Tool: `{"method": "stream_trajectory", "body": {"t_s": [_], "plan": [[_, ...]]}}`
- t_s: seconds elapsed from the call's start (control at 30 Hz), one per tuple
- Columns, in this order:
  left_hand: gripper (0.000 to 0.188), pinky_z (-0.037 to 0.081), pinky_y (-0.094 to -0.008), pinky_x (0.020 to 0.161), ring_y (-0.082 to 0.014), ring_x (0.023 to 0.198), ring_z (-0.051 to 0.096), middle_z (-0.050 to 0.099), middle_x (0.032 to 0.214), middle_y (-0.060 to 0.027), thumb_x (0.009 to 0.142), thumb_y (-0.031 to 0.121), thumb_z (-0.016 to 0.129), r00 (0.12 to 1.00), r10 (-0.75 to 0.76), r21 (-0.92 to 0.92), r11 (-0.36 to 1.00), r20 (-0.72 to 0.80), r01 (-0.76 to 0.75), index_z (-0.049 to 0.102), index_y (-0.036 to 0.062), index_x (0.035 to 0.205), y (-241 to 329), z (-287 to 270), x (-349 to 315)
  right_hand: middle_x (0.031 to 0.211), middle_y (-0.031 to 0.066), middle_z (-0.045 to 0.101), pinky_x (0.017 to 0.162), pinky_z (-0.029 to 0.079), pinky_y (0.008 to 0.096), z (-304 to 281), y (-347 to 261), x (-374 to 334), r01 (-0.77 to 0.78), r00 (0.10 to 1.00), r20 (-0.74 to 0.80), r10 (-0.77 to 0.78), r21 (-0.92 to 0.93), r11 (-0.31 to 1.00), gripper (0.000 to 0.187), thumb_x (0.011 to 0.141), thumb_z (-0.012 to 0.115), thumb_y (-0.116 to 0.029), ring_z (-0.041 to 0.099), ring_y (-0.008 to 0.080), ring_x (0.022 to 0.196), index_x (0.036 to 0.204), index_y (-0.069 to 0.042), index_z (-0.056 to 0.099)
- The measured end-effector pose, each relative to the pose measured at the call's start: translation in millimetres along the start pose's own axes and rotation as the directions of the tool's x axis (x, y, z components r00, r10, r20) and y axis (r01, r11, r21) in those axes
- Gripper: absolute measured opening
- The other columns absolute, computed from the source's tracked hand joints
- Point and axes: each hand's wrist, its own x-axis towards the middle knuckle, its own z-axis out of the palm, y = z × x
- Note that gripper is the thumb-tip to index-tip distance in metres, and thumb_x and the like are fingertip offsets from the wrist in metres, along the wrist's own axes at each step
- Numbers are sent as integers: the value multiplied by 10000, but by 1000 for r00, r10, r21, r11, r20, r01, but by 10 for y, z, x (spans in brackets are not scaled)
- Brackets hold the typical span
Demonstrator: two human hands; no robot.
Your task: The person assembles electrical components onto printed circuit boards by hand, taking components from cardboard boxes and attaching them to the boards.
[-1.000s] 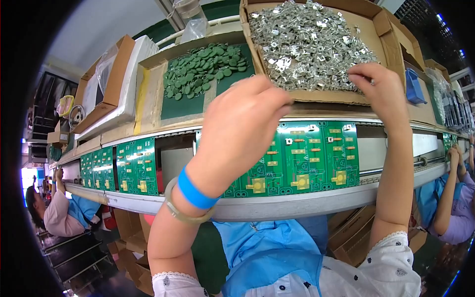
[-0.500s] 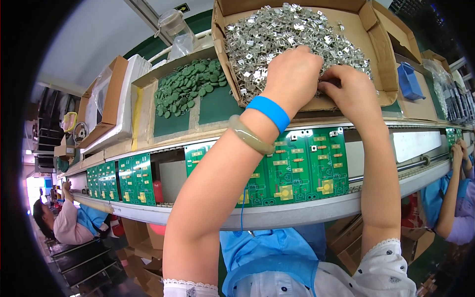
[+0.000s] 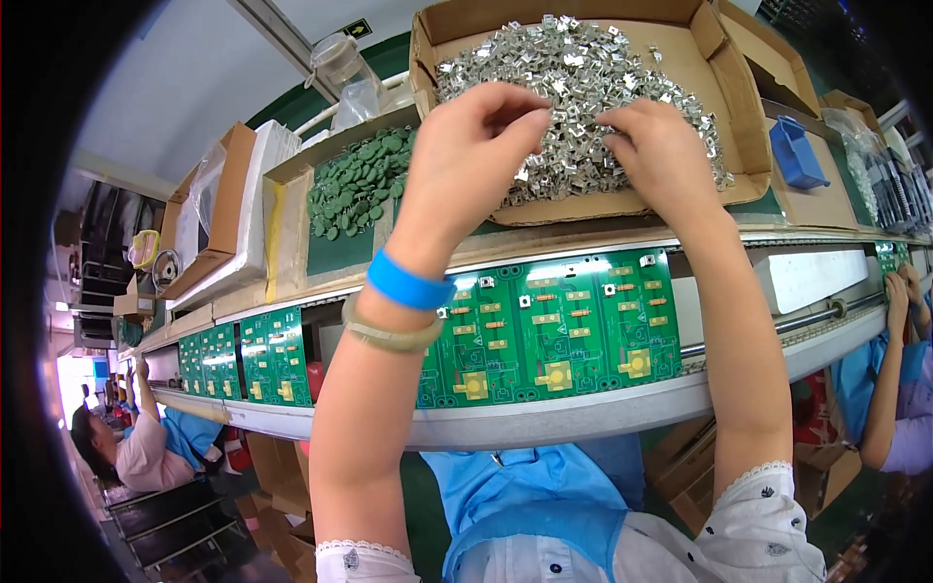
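A shallow cardboard box (image 3: 734, 92) holds a heap of small silvery metal clips (image 3: 573, 73). My left hand (image 3: 465, 160) hangs over the box's left side, thumb and forefinger curled toward each other at the heap. Whatever is between those fingertips is too small to make out. Over the heap's right part, my right hand (image 3: 666, 160) has its thumb and fingers bent together, and any small part there blends with the clips behind. Below both hands lies a green circuit board panel (image 3: 559, 325) with a few small parts fitted; my left forearm covers its left end.
Green disc-shaped parts (image 3: 355, 185) lie left of the box. More green boards (image 3: 272, 355) sit on the rail (image 3: 583, 420) to the left. A blue bin (image 3: 800, 155) stands at right. Co-workers are at both sides, one person's hands (image 3: 902, 289) at the far right.
My hands, close together over the heap's front before, have moved apart. The left one has shifted left, uncovering more of the board panel; the right one has moved slightly left and up.
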Motion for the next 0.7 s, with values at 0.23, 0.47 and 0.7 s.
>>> {"method": "stream_trajectory", "body": {"t_s": [0.23,0.47,0.7], "plan": [[244,521,-233,710,-104,855,659,698,935,-36,985,116,620,968,-249,-341,913,-36,223,686,1,1190,-10,-502,-724,1006,119,705,858,532,429,81,55,17,-6,996,87,-7,146,989,188,897,644,-187,659,332,980,1034,-93,730],[281,565,-257,840,-138,929,697,723,1000,-89,943,78,688,892,-446,-423,825,-77,375,660,-32,1199,-181,-1101,-1379,914,12,704,758,500,229,-54,-50,-3,-265,959,111,260,672,692,178,900,669,-94,627,71,827,1055,-18,711],[277,546,-253,865,-118,926,665,708,1015,-50,885,-31,693,917,-390,-184,910,-78,372,709,-18,1161,-466,-1360,-1830,991,16,708,797,501,204,-152,-987,-214,-302,947,316,52,823,481,179,921,645,-7,639,67,884,1086,3,713]]}}
